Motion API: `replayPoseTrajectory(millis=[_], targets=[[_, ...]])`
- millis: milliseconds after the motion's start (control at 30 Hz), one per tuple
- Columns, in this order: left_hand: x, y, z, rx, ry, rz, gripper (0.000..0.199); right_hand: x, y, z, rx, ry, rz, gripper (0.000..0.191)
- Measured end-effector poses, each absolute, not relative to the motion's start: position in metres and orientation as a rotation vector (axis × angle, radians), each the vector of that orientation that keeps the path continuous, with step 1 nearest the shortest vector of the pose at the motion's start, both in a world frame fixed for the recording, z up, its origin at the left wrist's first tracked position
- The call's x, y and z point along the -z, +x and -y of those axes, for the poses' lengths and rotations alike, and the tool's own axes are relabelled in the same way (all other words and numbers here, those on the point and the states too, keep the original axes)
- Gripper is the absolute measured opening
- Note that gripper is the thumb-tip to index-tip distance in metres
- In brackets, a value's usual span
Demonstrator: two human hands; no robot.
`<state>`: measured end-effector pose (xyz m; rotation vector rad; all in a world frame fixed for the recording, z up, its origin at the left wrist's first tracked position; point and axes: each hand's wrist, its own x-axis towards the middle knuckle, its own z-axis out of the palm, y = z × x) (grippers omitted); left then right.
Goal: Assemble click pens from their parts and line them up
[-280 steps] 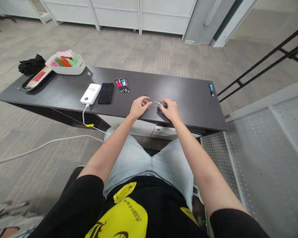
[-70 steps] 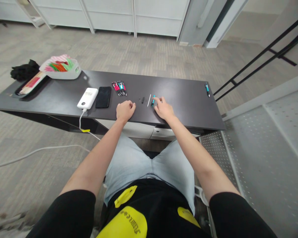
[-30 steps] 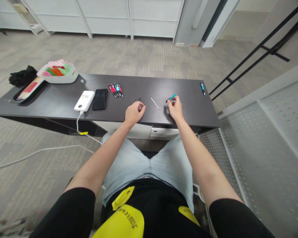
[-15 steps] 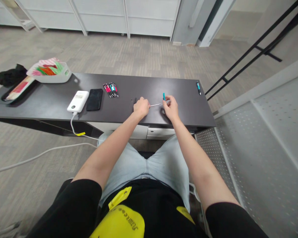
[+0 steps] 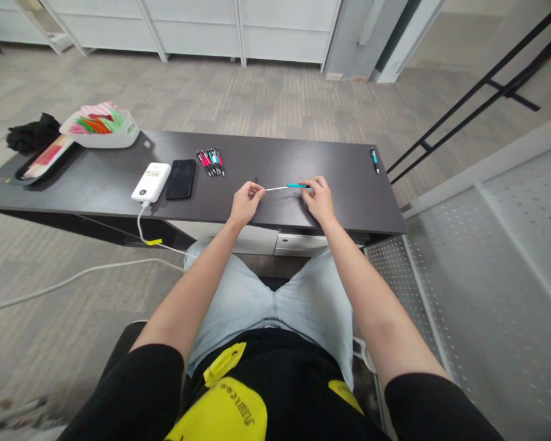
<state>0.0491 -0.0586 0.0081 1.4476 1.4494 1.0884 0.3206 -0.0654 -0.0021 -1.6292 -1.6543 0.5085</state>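
Note:
My left hand (image 5: 248, 201) pinches one end of a thin white pen refill (image 5: 276, 188). The refill points right, and its far end meets the open end of a teal pen barrel (image 5: 297, 185); I cannot tell how far it sits inside. My right hand (image 5: 318, 197) is closed on the barrel's dark end, holding it level above the dark tabletop. Just behind my left hand lies a small dark piece (image 5: 256, 180), partly hidden by the fingers. Farther left is a group of red and teal pens (image 5: 210, 162). One teal pen (image 5: 374, 160) lies alone near the right edge.
On the dark table (image 5: 266, 153) a black phone (image 5: 180, 179) lies beside a white power bank (image 5: 151, 182) with a cable. At the left end are a white basket (image 5: 112, 139) of colourful items, a black tray (image 5: 41, 174) and black cloth (image 5: 33, 133). A perforated panel (image 5: 487, 263) stands right.
The teal barrel has turned from upright to level, its open end now facing left. My left hand has moved left, and the refill now lines up with the barrel. The view has shifted slightly.

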Motion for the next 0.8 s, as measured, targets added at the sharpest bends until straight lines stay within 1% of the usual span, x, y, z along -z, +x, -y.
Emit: replayPoseTrajectory(millis=[200,433,700,800], targets=[[0.001,0.046,0.059,-1.149,1.403,-1.440,0.018,-0.002,0.319,0.070,-0.457,-1.681,1.692,0.037],[0.009,0.044,0.055,-1.147,1.461,-1.394,0.020,0.009,0.323,0.067,-0.404,-1.628,1.745,0.037],[0.018,0.055,0.052,-1.218,1.447,-1.271,0.018,0.011,0.324,0.070,-0.369,-1.580,2.000,0.035],[0.020,0.072,0.049,-1.278,1.323,-1.197,0.020,0.009,0.322,0.072,-0.366,-1.548,2.065,0.035]])
